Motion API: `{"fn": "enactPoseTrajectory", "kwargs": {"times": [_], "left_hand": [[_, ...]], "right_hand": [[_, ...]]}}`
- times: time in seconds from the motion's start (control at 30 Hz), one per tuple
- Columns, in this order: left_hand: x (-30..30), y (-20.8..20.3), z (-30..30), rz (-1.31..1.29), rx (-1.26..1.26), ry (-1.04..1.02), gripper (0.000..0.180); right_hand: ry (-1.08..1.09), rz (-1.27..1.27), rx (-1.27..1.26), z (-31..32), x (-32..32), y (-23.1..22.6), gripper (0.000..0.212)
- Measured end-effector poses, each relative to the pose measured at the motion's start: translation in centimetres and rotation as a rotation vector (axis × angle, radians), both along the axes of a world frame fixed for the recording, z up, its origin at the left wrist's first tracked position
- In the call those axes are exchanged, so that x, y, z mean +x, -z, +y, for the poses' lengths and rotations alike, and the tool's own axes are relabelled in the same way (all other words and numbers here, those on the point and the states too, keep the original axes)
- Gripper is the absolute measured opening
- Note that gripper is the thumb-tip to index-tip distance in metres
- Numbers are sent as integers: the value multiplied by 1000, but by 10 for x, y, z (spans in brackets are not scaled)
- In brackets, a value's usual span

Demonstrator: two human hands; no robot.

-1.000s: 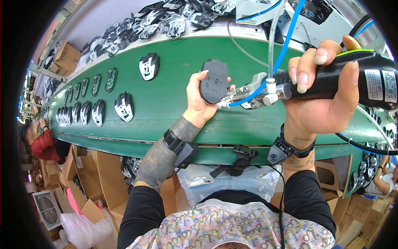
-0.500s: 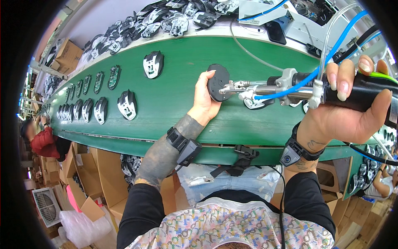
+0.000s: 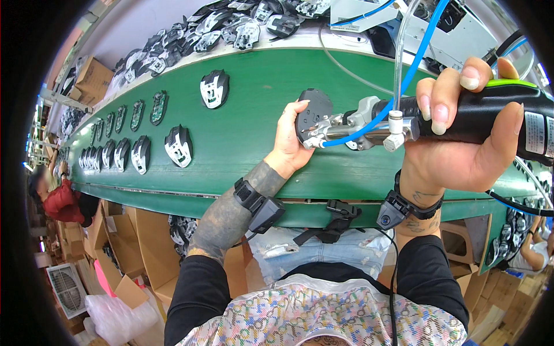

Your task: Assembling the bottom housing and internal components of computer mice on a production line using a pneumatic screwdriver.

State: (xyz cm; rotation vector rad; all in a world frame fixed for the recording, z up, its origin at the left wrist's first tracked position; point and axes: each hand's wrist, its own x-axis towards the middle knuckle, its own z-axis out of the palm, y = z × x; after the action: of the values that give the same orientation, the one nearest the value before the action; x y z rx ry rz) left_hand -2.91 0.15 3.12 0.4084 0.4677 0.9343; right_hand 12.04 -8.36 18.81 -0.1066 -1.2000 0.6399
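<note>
My left hand point(image 3: 291, 141) is closed round a dark grey computer mouse point(image 3: 315, 109), lifted over the green belt with its flat underside showing. My right hand point(image 3: 456, 130) grips a black power screwdriver point(image 3: 473, 112) with a metal nose and a blue hose point(image 3: 424, 43). The screwdriver lies nearly level, and its metal tip is at the lower part of the mouse's underside. Whether the bit sits in a screw is too small to tell. A white mouse shell on the belt is mostly hidden behind the screwdriver.
The green conveyor belt point(image 3: 242, 150) carries white-and-black mouse shells point(image 3: 179, 146) and green circuit boards point(image 3: 158, 108) at left. Many more shells point(image 3: 248, 34) are heaped along the far ledge. Cardboard boxes point(image 3: 153, 242) stand below. Another person point(image 3: 60, 199) is at the far left.
My right hand has brought the screwdriver left and its tip lower on the mouse. The mouse has turned and shifted slightly right in my left hand.
</note>
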Motion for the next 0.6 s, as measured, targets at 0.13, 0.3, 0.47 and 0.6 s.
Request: {"fn": "enactPoseTrajectory", "kwargs": {"times": [0.13,0.3,0.47,0.6], "left_hand": [[-2,-7,-4,-98,-82,27,29],[-2,-20,-8,59,52,-104,37],[-53,-17,71,1218,1011,-720,54],[-130,10,114,1923,1017,-997,67]], "right_hand": [[4,-15,2,2,-5,1,45],[-40,44,-38,5,-9,1,44],[285,-48,-193,4,8,-7,40],[246,-21,-165,6,11,-9,39]]}}
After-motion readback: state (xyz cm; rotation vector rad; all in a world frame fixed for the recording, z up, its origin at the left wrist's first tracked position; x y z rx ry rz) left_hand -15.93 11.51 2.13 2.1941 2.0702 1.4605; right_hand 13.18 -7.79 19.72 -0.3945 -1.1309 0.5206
